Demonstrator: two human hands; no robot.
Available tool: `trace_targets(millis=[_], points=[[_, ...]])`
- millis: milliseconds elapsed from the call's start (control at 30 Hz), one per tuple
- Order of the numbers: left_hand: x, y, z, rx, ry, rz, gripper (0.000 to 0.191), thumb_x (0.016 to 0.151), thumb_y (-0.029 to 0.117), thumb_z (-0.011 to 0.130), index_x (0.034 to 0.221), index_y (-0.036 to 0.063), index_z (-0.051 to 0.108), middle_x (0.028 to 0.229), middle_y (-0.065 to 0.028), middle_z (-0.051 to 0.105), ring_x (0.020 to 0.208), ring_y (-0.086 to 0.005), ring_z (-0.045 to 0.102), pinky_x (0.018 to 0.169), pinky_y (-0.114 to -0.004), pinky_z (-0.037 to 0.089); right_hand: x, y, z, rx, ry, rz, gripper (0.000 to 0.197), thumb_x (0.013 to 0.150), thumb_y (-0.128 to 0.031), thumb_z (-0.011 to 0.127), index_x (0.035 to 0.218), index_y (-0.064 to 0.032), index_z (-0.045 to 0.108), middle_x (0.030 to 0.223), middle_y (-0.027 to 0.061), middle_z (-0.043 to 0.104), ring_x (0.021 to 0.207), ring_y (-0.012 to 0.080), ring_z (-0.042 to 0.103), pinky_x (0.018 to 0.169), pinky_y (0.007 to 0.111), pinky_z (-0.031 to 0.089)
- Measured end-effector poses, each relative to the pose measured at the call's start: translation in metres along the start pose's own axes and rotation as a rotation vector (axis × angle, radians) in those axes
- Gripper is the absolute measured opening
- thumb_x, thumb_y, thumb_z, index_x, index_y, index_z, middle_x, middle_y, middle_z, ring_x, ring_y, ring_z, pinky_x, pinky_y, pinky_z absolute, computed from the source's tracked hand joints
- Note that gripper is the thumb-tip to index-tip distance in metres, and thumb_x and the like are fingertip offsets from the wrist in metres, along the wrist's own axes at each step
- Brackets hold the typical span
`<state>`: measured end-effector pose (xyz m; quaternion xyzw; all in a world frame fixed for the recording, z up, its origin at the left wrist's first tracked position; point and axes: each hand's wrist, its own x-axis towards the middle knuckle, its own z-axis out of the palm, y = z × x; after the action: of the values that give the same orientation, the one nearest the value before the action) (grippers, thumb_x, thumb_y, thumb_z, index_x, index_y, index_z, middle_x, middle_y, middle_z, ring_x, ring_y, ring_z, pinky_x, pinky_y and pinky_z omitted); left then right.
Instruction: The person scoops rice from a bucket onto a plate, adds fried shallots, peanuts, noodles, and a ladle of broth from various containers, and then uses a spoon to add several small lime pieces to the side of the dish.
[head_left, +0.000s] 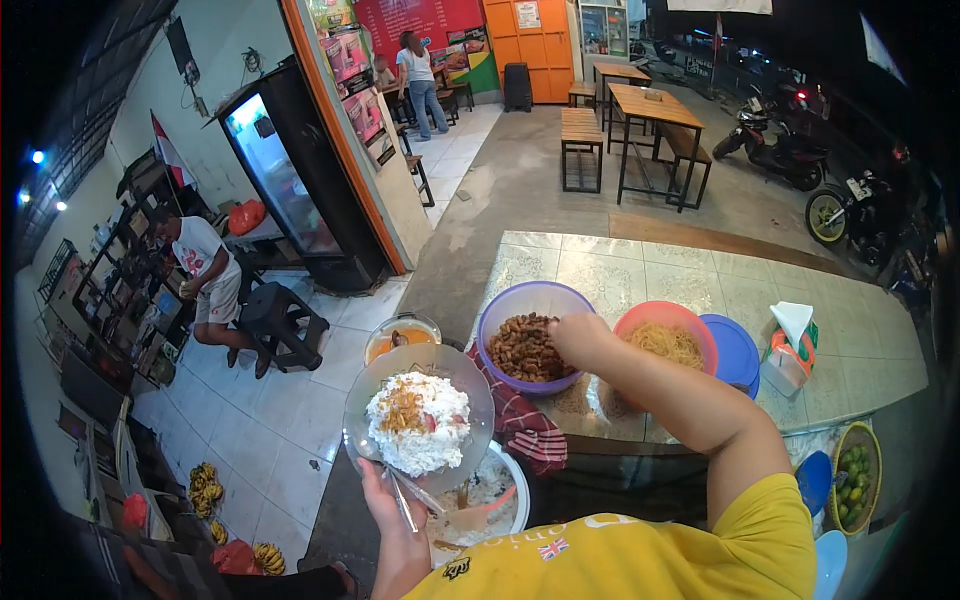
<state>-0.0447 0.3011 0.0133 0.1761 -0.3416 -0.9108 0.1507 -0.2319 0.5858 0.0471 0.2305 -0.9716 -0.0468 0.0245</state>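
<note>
My left hand (390, 487) grips a clear plate (480, 405) from below, near its rim. White rice (420, 450) is heaped on it, topped with golden-brown bits (401, 409). A metal spoon and fork (405, 499) lie over the plate's near edge by my thumb. My right hand (581, 341) reaches into a purple plastic bowl (491, 360) of brown diced food (525, 349); its fingertips are hidden there. Beside that bowl a coral-red bowl (679, 311) holds yellow noodles (666, 343). Under the plate, a white tub (519, 487) of rice is partly covered.
A bowl of orange soup (409, 330) sits beyond the plate. On the tiled counter (600, 262) are a blue lid (731, 352) and a tissue pack (791, 360). At right stands a basket of green fruit (855, 480). A person sits by a black stool (281, 319).
</note>
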Motion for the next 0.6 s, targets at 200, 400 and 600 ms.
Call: trace_targets(millis=[200, 400, 600], points=[[0.004, 0.000, -0.005, -0.037, -0.083, -0.027, 0.061, 0.090, 0.049, 0.037, 0.130, 0.0034, 0.035, 0.130, -0.0159, 0.042, 0.116, -0.0311, 0.045, 0.094, -0.047, 0.040, -0.022, -0.005, -0.034, -0.030, -0.121, -0.118, 0.014, 0.076, -0.013, 0.053, 0.081, -0.0070, 0.064, 0.076, 0.0110, 0.065, 0.072, 0.0257, 0.065, 0.059, 0.037, 0.051], [0.000, 0.002, 0.005, -0.039, -0.068, -0.047, 0.059, 0.091, 0.049, 0.036, 0.131, 0.0056, 0.034, 0.131, -0.0147, 0.041, 0.117, -0.0314, 0.044, 0.094, -0.048, 0.040, -0.026, -0.015, -0.042, -0.030, -0.169, -0.090, 0.015, 0.075, -0.013, 0.054, 0.078, -0.0072, 0.067, 0.081, 0.0102, 0.066, 0.075, 0.0247, 0.065, 0.061, 0.035, 0.052], [0.004, -0.001, 0.001, 0.028, -0.065, -0.055, 0.059, 0.089, 0.053, 0.037, 0.133, 0.0137, 0.033, 0.128, -0.0090, 0.044, 0.111, -0.0242, 0.047, 0.086, -0.039, 0.042, -0.007, -0.006, -0.039, -0.058, -0.194, -0.018, 0.015, 0.076, -0.013, 0.054, 0.080, -0.0072, 0.068, 0.085, 0.0086, 0.067, 0.079, 0.0245, 0.065, 0.063, 0.036, 0.052]])
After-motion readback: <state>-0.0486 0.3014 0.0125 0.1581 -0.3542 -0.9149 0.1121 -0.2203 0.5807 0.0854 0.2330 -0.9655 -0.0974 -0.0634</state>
